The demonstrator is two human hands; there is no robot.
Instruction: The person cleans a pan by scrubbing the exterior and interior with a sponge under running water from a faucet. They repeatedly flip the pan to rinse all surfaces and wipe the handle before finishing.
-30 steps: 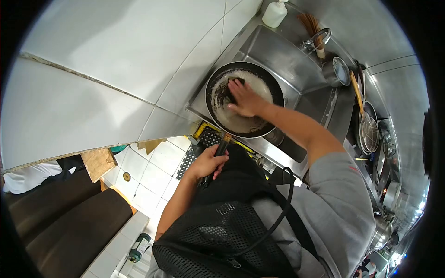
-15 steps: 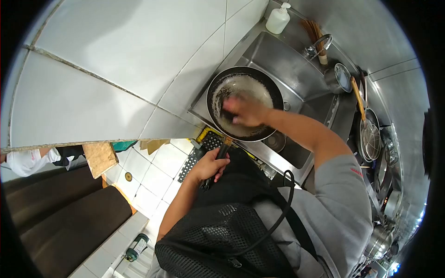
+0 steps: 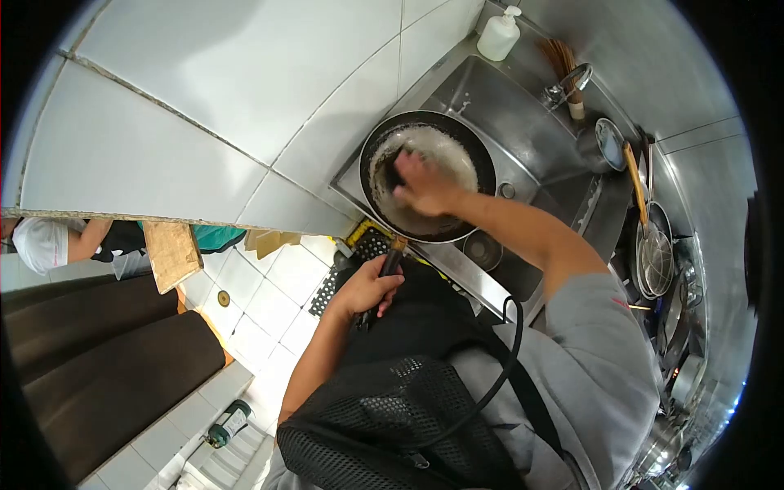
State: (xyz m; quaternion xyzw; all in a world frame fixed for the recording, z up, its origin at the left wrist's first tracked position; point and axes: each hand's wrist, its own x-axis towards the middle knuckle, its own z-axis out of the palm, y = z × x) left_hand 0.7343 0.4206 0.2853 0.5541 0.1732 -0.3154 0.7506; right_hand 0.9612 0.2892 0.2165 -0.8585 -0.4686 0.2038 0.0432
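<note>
A black frying pan [image 3: 483, 155] rests tilted over the near corner of the steel sink, with whitish suds across its inside. Its dark handle [image 3: 393, 260] points toward my body, and my left hand [image 3: 364, 289] is closed around it. Inside the pan, my right hand [image 3: 428, 186] presses against the suds, smeared by motion. Under its fingers shows a dark scouring pad [image 3: 394, 170], mostly covered and blurred.
The sink basin [image 3: 498, 106] lies beyond the pan, with a faucet [image 3: 569, 85], soap pump bottle [image 3: 498, 37] and stick brush [image 3: 562, 61]. Strainers [image 3: 655, 253] and pots line the right side. A tiled wall [image 3: 204, 98] stands left; another person [image 3: 49, 243] is beyond it.
My right hand has shifted slightly up within the pan, along with the dark pad. My left hand keeps its hold on the handle. The whole view has shifted slightly.
</note>
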